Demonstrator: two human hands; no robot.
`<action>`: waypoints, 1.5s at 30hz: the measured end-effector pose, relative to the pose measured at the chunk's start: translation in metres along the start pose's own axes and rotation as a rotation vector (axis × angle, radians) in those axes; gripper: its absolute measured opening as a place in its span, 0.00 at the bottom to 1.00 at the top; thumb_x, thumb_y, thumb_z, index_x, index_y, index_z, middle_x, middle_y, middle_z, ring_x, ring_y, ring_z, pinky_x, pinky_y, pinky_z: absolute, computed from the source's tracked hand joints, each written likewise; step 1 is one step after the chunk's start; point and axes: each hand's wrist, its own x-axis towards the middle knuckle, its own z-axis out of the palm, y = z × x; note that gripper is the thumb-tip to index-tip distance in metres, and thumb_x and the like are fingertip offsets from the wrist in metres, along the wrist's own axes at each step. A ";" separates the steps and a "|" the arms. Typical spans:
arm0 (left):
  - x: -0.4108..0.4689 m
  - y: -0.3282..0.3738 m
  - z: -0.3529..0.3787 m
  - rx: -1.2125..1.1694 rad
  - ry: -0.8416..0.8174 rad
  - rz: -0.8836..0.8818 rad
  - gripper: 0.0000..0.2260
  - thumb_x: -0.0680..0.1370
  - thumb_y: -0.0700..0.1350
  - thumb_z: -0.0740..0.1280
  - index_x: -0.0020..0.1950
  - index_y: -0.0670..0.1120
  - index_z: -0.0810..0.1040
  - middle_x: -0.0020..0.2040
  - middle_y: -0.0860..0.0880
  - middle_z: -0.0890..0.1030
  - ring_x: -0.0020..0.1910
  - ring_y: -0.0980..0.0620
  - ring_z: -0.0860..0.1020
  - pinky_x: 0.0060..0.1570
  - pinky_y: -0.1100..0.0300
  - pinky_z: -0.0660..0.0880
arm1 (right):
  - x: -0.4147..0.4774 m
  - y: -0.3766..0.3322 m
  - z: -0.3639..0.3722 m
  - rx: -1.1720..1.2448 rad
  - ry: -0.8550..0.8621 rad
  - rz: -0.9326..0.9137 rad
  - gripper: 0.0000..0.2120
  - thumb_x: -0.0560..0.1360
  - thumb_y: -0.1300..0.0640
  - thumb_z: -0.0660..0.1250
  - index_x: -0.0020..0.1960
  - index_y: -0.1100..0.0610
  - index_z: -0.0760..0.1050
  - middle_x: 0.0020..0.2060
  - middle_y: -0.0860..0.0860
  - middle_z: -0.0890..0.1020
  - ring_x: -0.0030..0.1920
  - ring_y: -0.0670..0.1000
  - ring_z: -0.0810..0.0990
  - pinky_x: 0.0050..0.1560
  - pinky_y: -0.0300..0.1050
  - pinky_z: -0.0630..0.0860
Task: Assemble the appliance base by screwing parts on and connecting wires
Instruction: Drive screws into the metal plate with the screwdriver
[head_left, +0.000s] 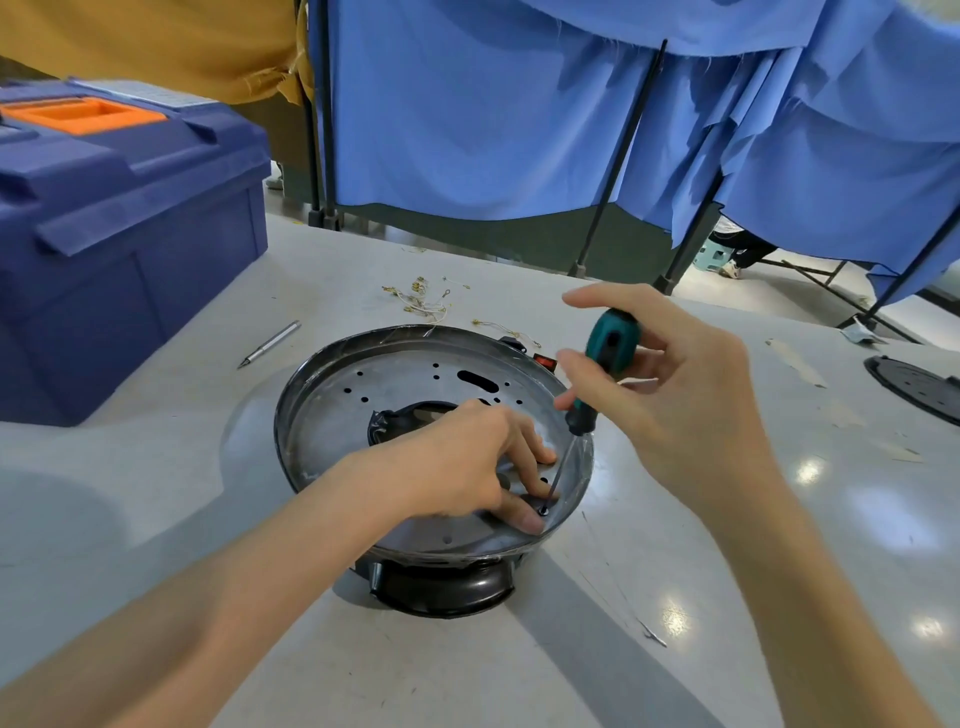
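Grey desk (675, 545): right hand (691, 400) fingers grip screwdriver (609, 343), shaft slants down-left onto screw (544, 511) at near rim of appliance base (363, 384); left hand (467, 462) fingers press flat beside it

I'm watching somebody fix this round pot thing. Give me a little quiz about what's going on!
1. True or false: the left hand rests inside the appliance base, with its fingers beside the tip of the screwdriver.
2. Which hand grips the screwdriver's teal handle? A) left hand B) right hand C) neither
3. Fill the gap: the little switch at the base's far edge is coloured ____.
Key: 1 true; 2 B; 3 red.
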 end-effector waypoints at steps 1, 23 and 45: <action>0.000 0.000 0.000 0.010 0.000 -0.005 0.12 0.67 0.51 0.79 0.49 0.53 0.86 0.53 0.66 0.74 0.56 0.63 0.72 0.53 0.67 0.66 | -0.002 0.001 0.005 -0.055 0.067 -0.011 0.10 0.76 0.60 0.71 0.56 0.52 0.77 0.32 0.43 0.76 0.32 0.43 0.84 0.36 0.35 0.80; 0.000 -0.001 0.000 -0.014 -0.010 -0.002 0.12 0.68 0.49 0.79 0.51 0.53 0.86 0.59 0.62 0.77 0.62 0.63 0.73 0.61 0.66 0.66 | -0.004 0.010 -0.006 -0.337 0.181 0.073 0.10 0.78 0.46 0.66 0.44 0.51 0.73 0.32 0.45 0.76 0.34 0.50 0.78 0.38 0.49 0.78; 0.003 -0.006 0.002 -0.020 0.001 -0.011 0.11 0.66 0.51 0.80 0.46 0.55 0.86 0.50 0.69 0.75 0.56 0.68 0.73 0.56 0.67 0.67 | 0.007 0.002 -0.012 -0.105 0.015 0.211 0.18 0.83 0.50 0.53 0.47 0.56 0.79 0.40 0.52 0.83 0.44 0.53 0.82 0.48 0.47 0.79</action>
